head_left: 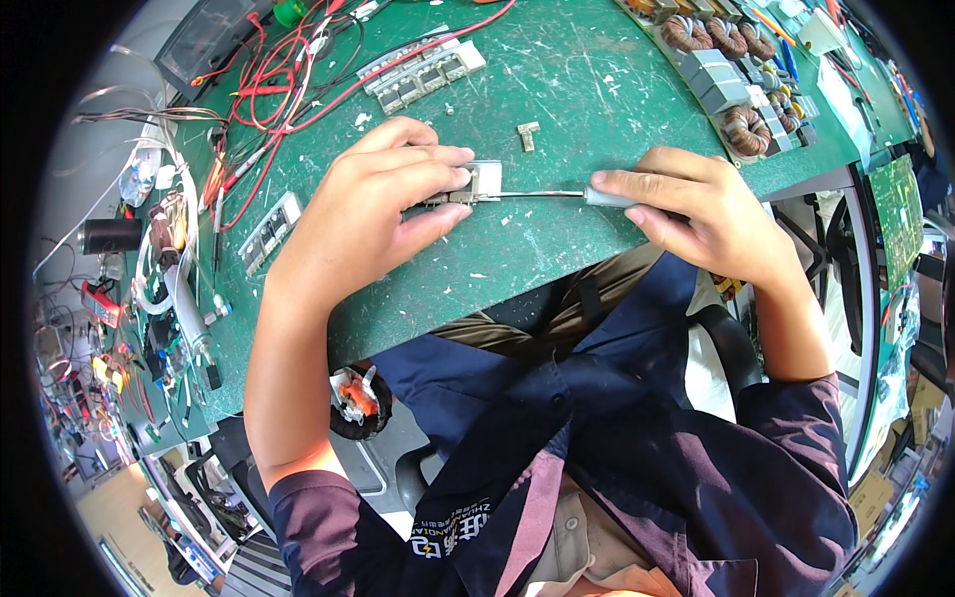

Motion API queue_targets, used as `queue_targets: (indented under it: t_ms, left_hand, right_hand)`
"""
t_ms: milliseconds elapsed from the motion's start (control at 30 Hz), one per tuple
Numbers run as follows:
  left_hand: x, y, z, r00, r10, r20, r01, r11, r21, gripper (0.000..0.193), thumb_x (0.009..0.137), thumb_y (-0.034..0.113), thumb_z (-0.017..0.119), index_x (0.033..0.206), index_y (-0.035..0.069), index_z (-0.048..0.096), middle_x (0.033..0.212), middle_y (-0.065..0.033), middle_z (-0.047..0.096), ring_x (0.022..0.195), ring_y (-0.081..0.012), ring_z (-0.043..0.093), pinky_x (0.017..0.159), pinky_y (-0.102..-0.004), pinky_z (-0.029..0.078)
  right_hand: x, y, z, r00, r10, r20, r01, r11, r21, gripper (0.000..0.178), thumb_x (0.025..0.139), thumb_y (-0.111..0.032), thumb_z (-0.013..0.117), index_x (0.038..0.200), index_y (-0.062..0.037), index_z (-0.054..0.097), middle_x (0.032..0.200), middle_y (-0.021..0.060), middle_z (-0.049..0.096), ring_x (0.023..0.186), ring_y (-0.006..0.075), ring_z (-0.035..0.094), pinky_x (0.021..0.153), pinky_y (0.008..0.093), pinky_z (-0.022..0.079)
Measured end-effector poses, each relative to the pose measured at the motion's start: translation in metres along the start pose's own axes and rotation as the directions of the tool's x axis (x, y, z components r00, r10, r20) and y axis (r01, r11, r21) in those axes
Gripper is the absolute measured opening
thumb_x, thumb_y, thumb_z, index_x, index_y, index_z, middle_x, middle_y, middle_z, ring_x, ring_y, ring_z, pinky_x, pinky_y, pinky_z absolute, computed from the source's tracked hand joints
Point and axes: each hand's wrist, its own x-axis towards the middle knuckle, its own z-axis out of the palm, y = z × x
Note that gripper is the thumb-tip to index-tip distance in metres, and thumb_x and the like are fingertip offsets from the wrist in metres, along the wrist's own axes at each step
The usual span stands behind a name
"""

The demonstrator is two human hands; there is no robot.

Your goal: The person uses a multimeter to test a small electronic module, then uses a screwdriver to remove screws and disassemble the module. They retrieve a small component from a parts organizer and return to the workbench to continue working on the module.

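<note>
My left hand (383, 194) is closed around a small grey-white module (485, 180), pressing it to the green bench top; my fingers hide most of it. My right hand (696, 204) grips the grey handle of a screwdriver (604, 196). The thin metal shaft lies nearly level and runs left to the module's near right edge. Its tip meets the module, though the exact contact is too small to make out. Just beyond the shaft sits a small light-coloured broken piece (527, 135).
Similar modules (423, 75) lie at the back, and another (270, 233) at the left. Red and black test leads (261, 95) tangle at the upper left. A circuit board with copper coils (744, 129) stands at the upper right. White scraps dot the green bench (567, 80).
</note>
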Motion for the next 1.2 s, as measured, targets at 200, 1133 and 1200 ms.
queue_targets:
  t_ms: [200, 1133, 1200]
  left_hand:
    - [0.000, 0.000, 0.000, 1.000, -0.002, 0.003, 0.002, 1.000, -0.010, 0.031, 0.072, 0.005, 0.086, 0.100, 0.000, 0.074, 0.113, -0.0111, 0.076, 0.105, -0.0327, 0.066, 0.089, -0.0406, 0.056]
    - [-0.001, 0.012, -0.002, 1.000, 0.016, 0.016, -0.018, 0.994, 0.108, 0.025, 0.076, 0.006, 0.082, 0.098, -0.001, 0.073, 0.115, -0.0103, 0.076, 0.104, -0.0326, 0.066, 0.088, -0.0410, 0.056]
    - [-0.001, 0.010, -0.003, 0.999, 0.026, 0.028, -0.028, 0.994, 0.106, 0.023, 0.079, 0.009, 0.080, 0.099, 0.001, 0.073, 0.113, -0.0115, 0.075, 0.106, -0.0323, 0.066, 0.089, -0.0411, 0.057]
  right_hand:
    - [0.002, -0.001, 0.002, 1.000, -0.004, 0.007, 0.004, 1.000, -0.024, 0.039, 0.088, -0.003, 0.072, 0.127, -0.0062, 0.072, 0.088, 0.0123, 0.063, 0.073, 0.0301, 0.063, 0.065, 0.0383, 0.051]
    - [0.000, -0.021, 0.018, 0.999, -0.020, -0.025, 0.013, 0.970, -0.244, 0.047, 0.086, -0.007, 0.070, 0.133, -0.0050, 0.064, 0.073, 0.0107, 0.054, 0.065, 0.0328, 0.058, 0.062, 0.0423, 0.049]
    - [0.001, -0.020, 0.019, 1.000, -0.002, -0.029, -0.005, 0.971, -0.238, 0.045, 0.088, -0.007, 0.069, 0.132, -0.0043, 0.064, 0.073, 0.0114, 0.055, 0.066, 0.0336, 0.059, 0.063, 0.0430, 0.049]
